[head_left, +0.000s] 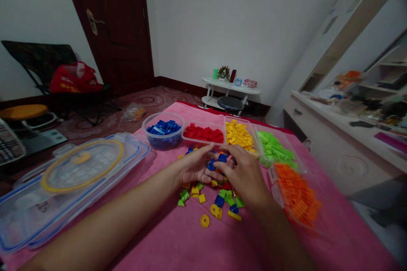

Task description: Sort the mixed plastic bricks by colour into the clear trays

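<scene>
My left hand (199,167) is cupped, palm turned up, with a blue round toy piece (211,165) at its fingers. My right hand (246,171) curls in from the right, its fingers around a blue toy block (222,158). The two hands nearly meet above a loose pile of mixed pieces. In the pile lie green blocks (184,195), a yellow block (202,198), a dark blue block (219,201) and yellow round pieces (205,220). The fingers partly hide the held pieces and some of the pile.
Behind the hands stand a round tub of blue blocks (163,128) and containers of red (203,133), yellow (240,134) and green blocks (276,146). Orange blocks (297,194) fill a box at right. Clear lids (82,165) are stacked left on the pink cloth (178,241).
</scene>
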### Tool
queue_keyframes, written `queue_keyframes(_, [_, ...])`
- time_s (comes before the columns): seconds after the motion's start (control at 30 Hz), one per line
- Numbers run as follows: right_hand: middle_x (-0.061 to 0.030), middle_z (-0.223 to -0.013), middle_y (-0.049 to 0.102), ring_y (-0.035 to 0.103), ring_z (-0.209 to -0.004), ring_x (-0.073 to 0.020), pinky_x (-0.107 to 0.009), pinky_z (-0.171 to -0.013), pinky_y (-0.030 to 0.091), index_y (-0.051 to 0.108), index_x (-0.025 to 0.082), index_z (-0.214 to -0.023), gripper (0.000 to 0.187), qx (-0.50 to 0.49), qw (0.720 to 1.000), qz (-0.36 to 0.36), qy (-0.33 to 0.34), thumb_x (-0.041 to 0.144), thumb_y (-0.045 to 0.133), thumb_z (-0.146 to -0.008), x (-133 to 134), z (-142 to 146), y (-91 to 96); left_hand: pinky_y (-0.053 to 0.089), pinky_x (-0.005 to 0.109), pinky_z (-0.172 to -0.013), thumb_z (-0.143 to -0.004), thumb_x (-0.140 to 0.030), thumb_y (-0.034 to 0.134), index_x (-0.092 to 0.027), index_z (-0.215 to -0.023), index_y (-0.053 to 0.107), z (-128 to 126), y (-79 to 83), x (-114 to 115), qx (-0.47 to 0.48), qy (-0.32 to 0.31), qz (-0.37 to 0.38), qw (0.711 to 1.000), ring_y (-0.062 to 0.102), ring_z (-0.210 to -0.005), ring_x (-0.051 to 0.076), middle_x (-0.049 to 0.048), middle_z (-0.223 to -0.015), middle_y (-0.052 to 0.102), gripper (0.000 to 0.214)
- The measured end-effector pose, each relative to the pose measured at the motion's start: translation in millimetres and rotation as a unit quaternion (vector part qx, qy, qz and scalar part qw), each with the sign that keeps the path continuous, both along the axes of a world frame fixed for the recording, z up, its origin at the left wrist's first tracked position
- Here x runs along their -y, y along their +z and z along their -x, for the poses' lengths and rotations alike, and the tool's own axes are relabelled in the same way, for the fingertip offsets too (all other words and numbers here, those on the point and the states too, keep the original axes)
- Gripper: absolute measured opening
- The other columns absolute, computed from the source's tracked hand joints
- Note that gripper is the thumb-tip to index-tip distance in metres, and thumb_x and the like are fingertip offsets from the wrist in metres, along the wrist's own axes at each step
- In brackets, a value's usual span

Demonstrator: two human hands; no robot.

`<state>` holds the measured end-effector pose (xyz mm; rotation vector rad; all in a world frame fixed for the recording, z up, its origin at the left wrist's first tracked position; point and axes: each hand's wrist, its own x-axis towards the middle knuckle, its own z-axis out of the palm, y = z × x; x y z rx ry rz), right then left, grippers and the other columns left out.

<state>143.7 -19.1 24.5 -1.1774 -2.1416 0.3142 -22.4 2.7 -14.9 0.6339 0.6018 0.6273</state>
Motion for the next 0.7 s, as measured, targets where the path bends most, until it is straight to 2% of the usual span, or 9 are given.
queue_keyframes(0.1, [-0.0039,-0.101,0.065,0.058,-0.094,-0.0188,-0.031,-0.083,0.043,0.064,0.023,-0.102,0.028,-0.021,1.000,-0.006,0.020,0.014,0.059,-0.075,-0.7,0.9,-2.3,0.050,0.018,-0.046,-0.086,-0.051,0.049,-0.012,-0.099,0.057,-4.9,-2.3,1.8,0.072,-0.002,0.026,0.997,0.066,-0.063,0.015,0.0052,-0.075,0.062,0.042])
queue_keyframes(0.23, [-0.0035,-0.099,0.064,0.058,-0.088,-0.0173,-0.030,-0.080,0.044,0.065,0.022,-0.098,0.023,-0.033,0.999,-0.019,0.030,0.018,0.062,-0.076,0.0,-0.5,1.7,0.050,0.017,-0.052,-0.092,-0.036,0.044,-0.009,-0.096,0.060,-11.1,4.1,7.4,0.118,0.046,0.033,0.991,0.058,-0.054,0.007,0.0053,-0.078,0.062,0.031])
queue_keyframes(0.37, [-0.0040,-0.090,0.064,0.057,-0.072,-0.0148,-0.028,-0.069,0.044,0.065,0.020,-0.093,0.015,-0.038,0.998,-0.056,0.005,0.027,0.061,-0.081,-3.3,-10.0,6.7,0.030,0.011,-0.034,-0.086,-0.026,0.055,-0.010,-0.095,0.059,2.3,25.7,3.9,0.004,0.109,-0.021,0.994,0.047,-0.045,0.005,0.0039,-0.070,0.058,0.019])
queue_keyframes(0.43, [-0.0039,-0.088,0.065,0.057,-0.071,-0.0149,-0.028,-0.067,0.044,0.066,0.020,-0.090,0.013,-0.044,0.996,-0.075,-0.012,0.028,0.059,-0.082,-5.9,-15.7,8.2,0.024,0.010,-0.033,-0.082,-0.024,0.058,-0.010,-0.093,0.059,19.6,39.6,-2.3,-0.056,0.189,-0.094,0.976,0.043,-0.044,0.003,0.0035,-0.070,0.057,0.017])
queue_keyframes(0.47, [-0.0035,-0.087,0.065,0.057,-0.071,-0.0149,-0.028,-0.067,0.043,0.065,0.021,-0.088,0.012,-0.046,0.996,-0.079,-0.020,0.028,0.058,-0.083,-7.2,-18.1,8.8,0.024,0.010,-0.034,-0.081,-0.025,0.059,-0.010,-0.092,0.059,30.3,46.0,-5.9,-0.091,0.239,-0.141,0.956,0.042,-0.044,0.003,0.0030,-0.069,0.056,0.018])
queue_keyframes(0.53, [-0.0027,-0.086,0.065,0.057,-0.071,-0.0144,-0.027,-0.067,0.042,0.065,0.021,-0.085,0.011,-0.042,0.995,-0.082,-0.034,0.028,0.057,-0.084,-9.6,-21.8,9.6,0.028,0.012,-0.038,-0.082,-0.030,0.056,-0.011,-0.092,0.059,53.9,55.2,-13.1,-0.187,0.351,-0.243,0.885,0.044,-0.046,0.005,0.0023,-0.068,0.056,0.021])
queue_keyframes(0.57, [-0.0025,-0.086,0.065,0.057,-0.070,-0.0142,-0.027,-0.066,0.042,0.065,0.021,-0.084,0.011,-0.038,0.995,-0.083,-0.042,0.027,0.056,-0.084,-10.9,-23.2,9.6,0.031,0.013,-0.040,-0.083,-0.031,0.053,-0.012,-0.093,0.060,65.6,57.6,-16.2,-0.258,0.404,-0.289,0.829,0.046,-0.048,0.006,0.0020,-0.068,0.056,0.023])
queue_keyframes(0.63, [-0.0025,-0.085,0.066,0.057,-0.070,-0.0144,-0.027,-0.065,0.041,0.066,0.021,-0.083,0.012,-0.025,0.995,-0.081,-0.059,0.028,0.056,-0.083,-13.9,-25.8,8.8,0.039,0.018,-0.051,-0.083,-0.033,0.051,-0.013,-0.090,0.064,85.9,58.1,-21.2,-0.434,0.461,-0.375,0.677,0.053,-0.057,0.010,0.0039,-0.072,0.061,0.025])
queue_keyframes(0.7, [-0.0026,-0.084,0.067,0.057,-0.070,-0.0151,-0.027,-0.064,0.041,0.067,0.021,-0.084,0.015,-0.004,0.995,-0.068,-0.075,0.031,0.057,-0.082,-17.7,-28.9,6.6,0.044,0.025,-0.068,-0.082,-0.034,0.051,-0.014,-0.085,0.068,97.9,54.8,-24.1,-0.574,0.430,-0.437,0.543,0.059,-0.074,0.017,0.0074,-0.081,0.067,0.026])
